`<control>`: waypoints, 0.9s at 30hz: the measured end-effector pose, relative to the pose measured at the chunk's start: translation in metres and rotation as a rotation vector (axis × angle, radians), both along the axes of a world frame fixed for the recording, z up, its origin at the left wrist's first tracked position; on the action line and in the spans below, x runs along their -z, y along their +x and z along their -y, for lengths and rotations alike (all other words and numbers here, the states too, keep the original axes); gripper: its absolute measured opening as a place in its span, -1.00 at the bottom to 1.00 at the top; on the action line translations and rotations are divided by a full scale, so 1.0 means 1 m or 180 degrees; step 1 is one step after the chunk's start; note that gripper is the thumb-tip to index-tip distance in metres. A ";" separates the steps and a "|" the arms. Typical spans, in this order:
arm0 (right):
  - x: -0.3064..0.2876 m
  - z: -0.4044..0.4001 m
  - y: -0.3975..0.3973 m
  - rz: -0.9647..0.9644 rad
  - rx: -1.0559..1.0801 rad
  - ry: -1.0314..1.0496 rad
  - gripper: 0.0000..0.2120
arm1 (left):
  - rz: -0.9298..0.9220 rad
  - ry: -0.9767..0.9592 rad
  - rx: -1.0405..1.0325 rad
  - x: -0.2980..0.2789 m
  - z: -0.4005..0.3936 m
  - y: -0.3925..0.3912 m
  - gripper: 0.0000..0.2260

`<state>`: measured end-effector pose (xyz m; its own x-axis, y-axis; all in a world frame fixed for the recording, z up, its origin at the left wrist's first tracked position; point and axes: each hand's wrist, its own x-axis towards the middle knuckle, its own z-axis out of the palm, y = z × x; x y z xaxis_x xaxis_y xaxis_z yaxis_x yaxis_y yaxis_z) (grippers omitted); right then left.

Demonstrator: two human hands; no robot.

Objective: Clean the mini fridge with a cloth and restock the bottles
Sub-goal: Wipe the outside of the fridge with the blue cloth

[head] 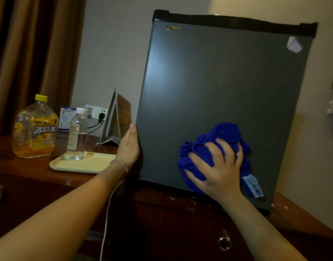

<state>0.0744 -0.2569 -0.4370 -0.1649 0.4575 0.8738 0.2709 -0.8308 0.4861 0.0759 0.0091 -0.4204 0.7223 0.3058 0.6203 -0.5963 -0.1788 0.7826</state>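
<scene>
A dark grey mini fridge (218, 87) stands on a wooden dresser with its door closed. My right hand (218, 166) presses a crumpled blue cloth (226, 136) against the lower part of the door, fingers spread and bent over it. My left hand (129, 146) rests on the door's left edge, thumb pointing up. A large yellow-capped iced tea bottle (35, 129) stands on the dresser at the left. A small clear water bottle (77, 133) stands on a cream tray (98, 162) beside it.
The wooden dresser (39, 174) has ring drawer pulls (224, 241) on its front. A folded tent card (114, 119) stands between the tray and the fridge. A wall socket (100, 112) with a plug is behind the bottles. Brown curtains (30, 44) hang at the left. A white cable (107, 213) hangs near my left arm.
</scene>
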 end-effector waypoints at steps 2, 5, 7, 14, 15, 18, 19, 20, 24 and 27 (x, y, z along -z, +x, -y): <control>0.003 0.025 -0.002 -0.0016 0.0054 0.0041 -0.62 | -0.0007 0.0034 -0.0001 0.000 0.000 -0.001 -0.58; 0.009 0.063 -0.005 -0.0060 0.0156 0.0140 -0.60 | -0.0019 0.0106 -0.0007 0.000 0.000 -0.003 -0.56; 0.014 0.087 -0.005 -0.0059 0.0207 0.0230 -0.63 | -0.0012 0.0110 -0.0027 0.000 0.000 -0.003 -0.57; 0.026 0.119 -0.002 -0.0074 0.0131 0.0523 -0.63 | -0.0029 0.0034 -0.0061 0.000 0.003 -0.001 -0.57; 0.027 0.114 -0.002 -0.0032 0.0153 0.0568 -0.63 | -0.0025 0.0014 -0.0062 0.000 0.004 -0.001 -0.56; 0.028 0.089 -0.004 0.0067 0.0128 0.0586 -0.63 | -0.0043 -0.0032 -0.0048 0.000 0.003 0.000 -0.49; 0.028 0.076 -0.003 0.0074 0.0099 0.0545 -0.62 | -0.0053 -0.0015 -0.0053 0.000 0.002 -0.001 -0.48; 0.029 0.062 -0.003 0.0070 0.0071 0.0511 -0.62 | -0.0058 0.0004 -0.0062 0.000 0.002 -0.001 -0.47; 0.027 -0.006 -0.004 0.0006 -0.0046 0.0694 -0.67 | -0.0055 -0.0016 -0.0115 0.001 0.001 -0.001 -0.47; 0.026 -0.052 -0.007 -0.0132 -0.0091 0.0782 -0.69 | -0.0085 -0.0007 -0.0127 0.003 -0.001 0.001 -0.44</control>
